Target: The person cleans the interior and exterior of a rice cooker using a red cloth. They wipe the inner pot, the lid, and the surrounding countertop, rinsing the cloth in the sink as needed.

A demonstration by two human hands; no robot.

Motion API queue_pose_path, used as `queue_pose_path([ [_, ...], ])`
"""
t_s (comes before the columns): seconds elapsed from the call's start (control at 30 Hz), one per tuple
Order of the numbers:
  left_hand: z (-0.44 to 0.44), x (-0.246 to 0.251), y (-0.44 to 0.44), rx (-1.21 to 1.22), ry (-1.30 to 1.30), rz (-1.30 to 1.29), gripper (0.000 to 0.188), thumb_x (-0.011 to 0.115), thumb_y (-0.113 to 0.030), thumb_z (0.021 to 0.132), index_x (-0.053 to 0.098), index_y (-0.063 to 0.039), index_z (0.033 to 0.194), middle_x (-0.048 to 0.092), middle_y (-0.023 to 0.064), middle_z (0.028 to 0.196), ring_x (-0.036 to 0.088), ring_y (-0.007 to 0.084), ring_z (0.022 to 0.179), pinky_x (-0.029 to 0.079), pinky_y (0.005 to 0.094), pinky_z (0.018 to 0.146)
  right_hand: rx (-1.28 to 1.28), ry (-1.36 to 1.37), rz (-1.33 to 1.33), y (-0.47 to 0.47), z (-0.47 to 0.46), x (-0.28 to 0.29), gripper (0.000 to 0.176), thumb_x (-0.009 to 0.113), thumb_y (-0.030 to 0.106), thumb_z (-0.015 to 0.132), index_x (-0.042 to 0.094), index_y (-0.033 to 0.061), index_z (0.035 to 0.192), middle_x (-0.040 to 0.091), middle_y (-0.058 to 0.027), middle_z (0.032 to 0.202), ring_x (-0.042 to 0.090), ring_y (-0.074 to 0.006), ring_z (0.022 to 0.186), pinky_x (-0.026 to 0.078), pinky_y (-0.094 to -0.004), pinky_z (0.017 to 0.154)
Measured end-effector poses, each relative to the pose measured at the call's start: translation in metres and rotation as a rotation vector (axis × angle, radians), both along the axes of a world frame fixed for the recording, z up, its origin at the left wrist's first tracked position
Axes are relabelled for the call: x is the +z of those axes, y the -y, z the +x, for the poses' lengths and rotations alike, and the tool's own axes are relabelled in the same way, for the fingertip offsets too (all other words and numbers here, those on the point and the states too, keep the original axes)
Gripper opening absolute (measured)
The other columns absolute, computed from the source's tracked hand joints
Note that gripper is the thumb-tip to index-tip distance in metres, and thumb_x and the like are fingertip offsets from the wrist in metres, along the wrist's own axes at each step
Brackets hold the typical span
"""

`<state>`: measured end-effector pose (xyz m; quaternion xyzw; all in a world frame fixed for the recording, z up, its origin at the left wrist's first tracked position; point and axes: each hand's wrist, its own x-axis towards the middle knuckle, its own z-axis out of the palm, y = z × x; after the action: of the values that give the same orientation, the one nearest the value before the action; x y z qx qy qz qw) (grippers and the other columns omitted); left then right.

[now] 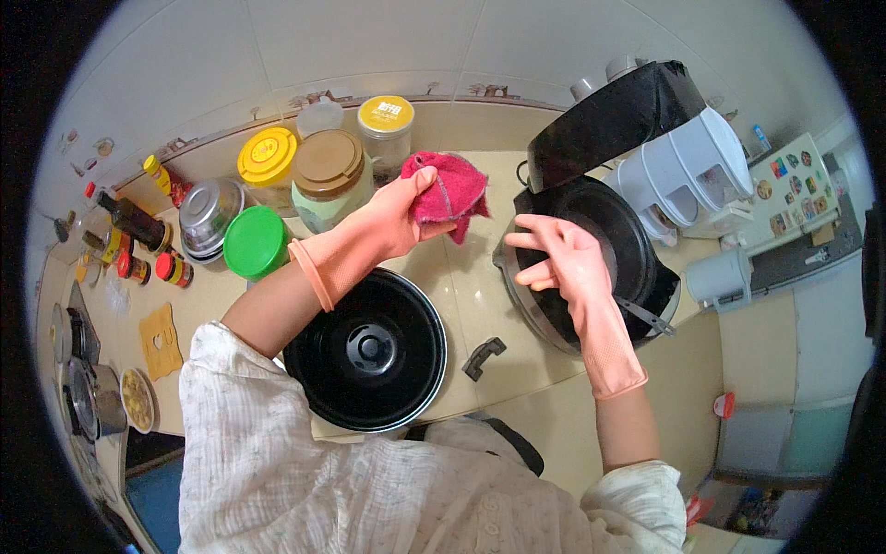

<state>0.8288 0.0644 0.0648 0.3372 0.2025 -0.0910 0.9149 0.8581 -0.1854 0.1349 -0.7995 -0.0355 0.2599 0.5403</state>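
Note:
A pink rubber glove covers my left hand (387, 215), which grips a folded dark-red cloth (450, 190) above the tiled counter. My right hand (567, 256), gloved the same way, holds nothing; its fingers are spread and partly bent over a large black pan-like vessel (640, 235). Below my left forearm lies a round black pot or bowl (415, 360) with a pale rim, its inside facing up. A small black handle-like part (482, 359) rests on the counter between the two vessels. A grey metal strip or handle (644, 315) shows beside my right wrist.
Jars with yellow (268, 156), brown (327, 164) and green (256, 242) lids stand behind the pot. Sauce bottles (131, 220) and stacked metal bowls (208, 211) are at the left. White stacked bins (682, 166) and a large black curved object (616, 124) are at the right.

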Motion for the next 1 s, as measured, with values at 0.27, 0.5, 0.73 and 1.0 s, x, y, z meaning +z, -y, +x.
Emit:
queue_pose_path([
  [0.27,-0.006,-0.005,0.005,-0.054,0.187,-0.344,0.048,0.056,-0.015,0.1,0.051,-0.008,0.148,0.062,0.0171,0.145,0.06,0.0354,0.135,0.048,0.059,0.114,0.257,-0.179,0.08,-0.015,0.027,-0.016,0.053,0.07,0.017,0.096,0.056,0.0082,0.147,0.072,-0.0091,0.13,0.072,-0.0135,0.074,0.057,-0.0278,0.069],
  [0.5,-0.019,-0.025,-0.02,-0.116,0.582,-0.065,0.05,0.046,0.005,0.094,0.055,-0.002,0.143,0.056,0.0185,0.151,0.059,0.0393,0.135,0.05,0.0583,0.115,0.379,0.223,-0.428,0.003,0.046,0.0,0.03,0.053,0.01,0.1,0.06,0.0021,0.128,0.078,-0.0126,0.104,0.077,-0.0206,0.078,0.059,-0.0342,0.071],
  [0.73,0.011,-0.037,0.002,-0.093,0.228,0.446,0.015,0.05,0.009,0.09,0.058,-0.003,0.091,0.072,0.0234,0.102,0.071,0.0371,0.076,0.063,0.0505,0.061,0.283,0.507,-0.38,0.035,0.111,-0.013,0.018,0.061,0.01,0.093,0.067,-0.0019,0.105,0.076,-0.0167,0.089,0.077,-0.0262,0.082,0.058,-0.0377,0.077],
  [1.0,0.065,0.006,0.108,-0.056,-0.059,1.376,0.076,0.09,-0.061,0.065,0.066,-0.003,0.108,0.074,0.0164,0.102,0.072,0.0276,0.099,0.057,0.0399,0.089,0.044,0.409,-0.345,0.077,0.214,-0.053,0.017,0.065,0.017,0.094,0.068,0.0015,0.101,0.077,-0.0117,0.083,0.074,-0.0207,0.072,0.053,-0.0369,0.068],
])
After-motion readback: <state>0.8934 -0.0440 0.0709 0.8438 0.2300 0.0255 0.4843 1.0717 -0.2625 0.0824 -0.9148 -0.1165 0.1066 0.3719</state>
